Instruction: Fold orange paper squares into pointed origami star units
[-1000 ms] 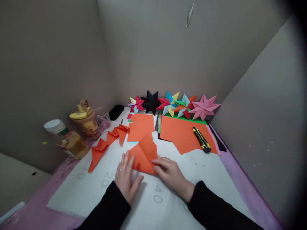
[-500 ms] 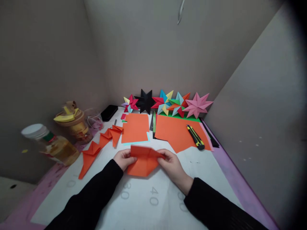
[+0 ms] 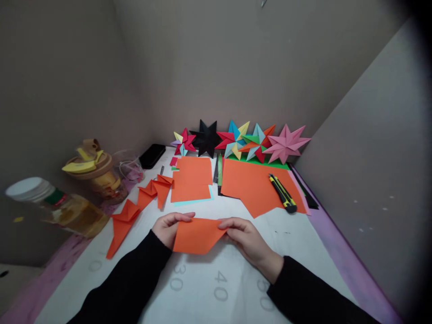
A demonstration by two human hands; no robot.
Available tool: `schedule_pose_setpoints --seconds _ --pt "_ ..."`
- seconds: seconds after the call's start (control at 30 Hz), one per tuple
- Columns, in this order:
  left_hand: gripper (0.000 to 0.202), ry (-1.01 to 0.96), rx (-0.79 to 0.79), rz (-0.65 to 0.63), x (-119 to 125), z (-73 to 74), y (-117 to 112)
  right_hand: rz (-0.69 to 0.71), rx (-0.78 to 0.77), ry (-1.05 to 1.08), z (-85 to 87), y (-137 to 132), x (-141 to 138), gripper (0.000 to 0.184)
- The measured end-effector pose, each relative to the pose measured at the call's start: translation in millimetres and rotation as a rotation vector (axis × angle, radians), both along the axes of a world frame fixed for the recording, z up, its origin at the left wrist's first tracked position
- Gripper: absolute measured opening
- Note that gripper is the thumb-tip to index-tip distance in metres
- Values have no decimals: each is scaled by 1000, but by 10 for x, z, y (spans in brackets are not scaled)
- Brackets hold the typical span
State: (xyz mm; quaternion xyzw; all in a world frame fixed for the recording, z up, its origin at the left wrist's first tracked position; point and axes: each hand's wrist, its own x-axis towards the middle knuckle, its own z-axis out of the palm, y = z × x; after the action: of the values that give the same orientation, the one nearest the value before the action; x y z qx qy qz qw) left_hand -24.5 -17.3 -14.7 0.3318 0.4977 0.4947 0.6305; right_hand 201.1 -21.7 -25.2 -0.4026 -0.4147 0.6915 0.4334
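An orange sheet of folded paper [image 3: 198, 236] is held between my two hands, just above the white table cover. My left hand [image 3: 168, 227] grips its left side, fingers along the upper left corner. On the upper right corner, my right hand [image 3: 243, 235] pinches the paper between thumb and fingers. The sheet's right edge slants down to the lower side. To the left lie several folded orange paper pieces [image 3: 123, 221], overlapping in a slanting row. Beyond my hands rests a stack of orange paper [image 3: 191, 179].
A yellow and black utility knife [image 3: 282, 193] lies on a larger orange sheet [image 3: 243, 182]. Folded paper stars, one of them black [image 3: 206, 138], lean against the back wall. At left stand a jar of amber liquid [image 3: 76, 216], a cup with scraps [image 3: 101, 173] and a phone [image 3: 152, 156].
The raised upper flap of the orange paper no longer stands up; the sheet now shows one smooth face. Both hands have shifted to its upper corners. The camera view has moved slightly.
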Motion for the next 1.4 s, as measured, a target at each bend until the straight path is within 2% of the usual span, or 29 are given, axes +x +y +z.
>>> schedule_pose_setpoints --seconds 0.1,0.2,0.3,0.37,0.4,0.43,0.5,0.6,0.73,0.8,0.97,1.13,1.4 --pt "38 10 40 61 -22 -13 20 -7 13 -38 -27 3 18 21" --pt "67 -129 42 119 10 -28 59 -143 -25 -12 -45 33 -6 27" --pt "76 -220 62 88 129 -77 50 -276 -96 134 -15 58 -62 44" --pt "73 -121 121 12 238 -118 1 -308 -117 201 12 48 -100 41" --pt "66 -36 139 -83 288 -131 -31 -307 -121 221 20 33 -117 36" --pt "54 55 154 -156 329 -134 -63 -294 -124 234 24 11 -131 32" --pt "33 227 197 -212 377 -113 -115 -234 -133 235 21 -41 -153 28" --pt "30 329 204 -115 375 -46 -147 -74 -104 147 12 -112 -182 25" --pt "28 168 208 33 381 13 -189 98 45 0 29 -157 -224 24" --pt "26 148 200 24 410 30 -232 138 92 -44 43 -168 -239 25" --pt "24 272 168 -46 445 61 -301 187 158 -134 29 -183 -235 25" --pt "24 364 221 -83 425 64 -306 58 152 -67 -38 -168 -218 28" --pt "25 436 219 -189 397 44 -296 100 154 -126 -73 -160 -209 30"
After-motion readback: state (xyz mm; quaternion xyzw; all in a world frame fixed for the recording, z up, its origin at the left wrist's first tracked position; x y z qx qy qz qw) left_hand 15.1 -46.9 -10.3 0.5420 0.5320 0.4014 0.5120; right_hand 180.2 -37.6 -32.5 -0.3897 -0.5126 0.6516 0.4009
